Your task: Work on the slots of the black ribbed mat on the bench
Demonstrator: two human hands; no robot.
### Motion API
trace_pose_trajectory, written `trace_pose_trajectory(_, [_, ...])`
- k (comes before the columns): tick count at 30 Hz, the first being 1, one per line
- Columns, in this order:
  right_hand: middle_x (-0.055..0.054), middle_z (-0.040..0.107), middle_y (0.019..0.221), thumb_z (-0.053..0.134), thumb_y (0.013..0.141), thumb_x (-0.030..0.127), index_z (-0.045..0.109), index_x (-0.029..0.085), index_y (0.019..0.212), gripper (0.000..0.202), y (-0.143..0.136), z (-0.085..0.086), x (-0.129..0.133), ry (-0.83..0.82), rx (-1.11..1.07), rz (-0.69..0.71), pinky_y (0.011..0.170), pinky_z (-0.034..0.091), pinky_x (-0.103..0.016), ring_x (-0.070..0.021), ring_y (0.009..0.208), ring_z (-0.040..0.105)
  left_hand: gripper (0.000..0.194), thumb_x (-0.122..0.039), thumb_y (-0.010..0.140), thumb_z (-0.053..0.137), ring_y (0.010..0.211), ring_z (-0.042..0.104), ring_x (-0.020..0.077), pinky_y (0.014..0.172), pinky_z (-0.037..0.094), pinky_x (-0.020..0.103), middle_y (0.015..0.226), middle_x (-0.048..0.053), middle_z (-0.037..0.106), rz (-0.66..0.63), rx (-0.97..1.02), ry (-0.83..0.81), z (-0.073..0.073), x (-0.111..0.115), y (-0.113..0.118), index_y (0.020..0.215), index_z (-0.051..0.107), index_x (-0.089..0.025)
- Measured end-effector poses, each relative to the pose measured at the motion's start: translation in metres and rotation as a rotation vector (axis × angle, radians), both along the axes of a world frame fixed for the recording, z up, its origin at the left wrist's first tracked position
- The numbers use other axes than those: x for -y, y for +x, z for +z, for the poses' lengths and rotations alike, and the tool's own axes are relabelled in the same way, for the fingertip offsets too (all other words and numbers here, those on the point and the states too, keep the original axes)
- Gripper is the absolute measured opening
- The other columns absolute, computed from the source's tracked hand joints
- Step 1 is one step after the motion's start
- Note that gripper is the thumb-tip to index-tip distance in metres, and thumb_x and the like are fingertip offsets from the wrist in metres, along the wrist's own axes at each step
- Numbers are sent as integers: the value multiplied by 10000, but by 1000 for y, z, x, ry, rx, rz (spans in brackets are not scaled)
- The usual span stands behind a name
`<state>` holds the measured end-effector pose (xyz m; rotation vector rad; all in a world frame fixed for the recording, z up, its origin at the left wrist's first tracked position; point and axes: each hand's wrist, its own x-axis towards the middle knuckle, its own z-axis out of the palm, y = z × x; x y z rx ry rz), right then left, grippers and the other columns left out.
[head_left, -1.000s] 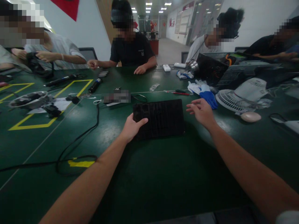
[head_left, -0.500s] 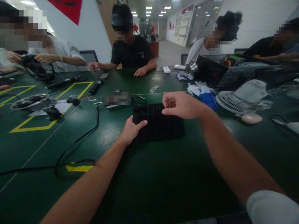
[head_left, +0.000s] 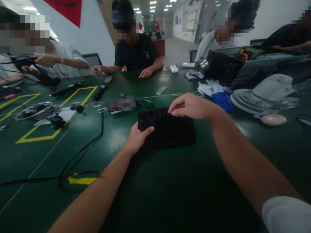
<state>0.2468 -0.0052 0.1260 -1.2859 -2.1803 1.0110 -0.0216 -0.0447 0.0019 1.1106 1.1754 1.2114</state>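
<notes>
A black rectangular tray [head_left: 170, 132] with raised ridges and slots lies on the dark green table. My left hand [head_left: 139, 137] is closed on its left edge, the thumb over the top and the fingers hidden beneath. Over the tray's upper right part, my right hand [head_left: 188, 105] is bent at the wrist with thumb and fingertips brought together in a pinch. Whatever is between those fingertips, if anything, is too small to make out. Whether the fingertips touch the tray's surface I cannot tell.
Beyond the tray lie a small box-like item [head_left: 121, 103], its surface blurred, and a clear plastic piece [head_left: 161, 91]. Blue-and-white gloves [head_left: 220, 97] and a white fan [head_left: 257, 95] lie to the right. A black cable [head_left: 85, 145] runs at left. Other people sit around the table.
My right hand's fingers have come together into a pinch, slightly lower toward the tray. My left hand keeps its hold on the tray's left edge. The view has shifted slightly.
</notes>
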Motion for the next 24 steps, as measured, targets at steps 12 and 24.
trace_pose_trajectory(12, [-32, 797, 781, 703, 914, 11, 793, 134, 961, 159, -19, -7, 2, -153, 18, 19, 680, 583, -245, -131, 692, 731, 659, -392, 668, 1021, 1162, 781, 338, 1158, 578, 584, 1242, 112, 828, 4, 0, 25, 0, 1, 0, 1228, 744, -184])
trace_pose_trajectory(24, [-37, 795, 728, 732, 853, -8, 813, 140, 908, 177, -29, -11, 4, -104, 50, -50, 618, 579, -231, -143, 657, 744, 625, -387, 677, 1008, 1120, 781, 330, 1137, 584, 577, 1221, 114, 823, 1, -28, 38, 0, 1, 0, 1206, 747, -179])
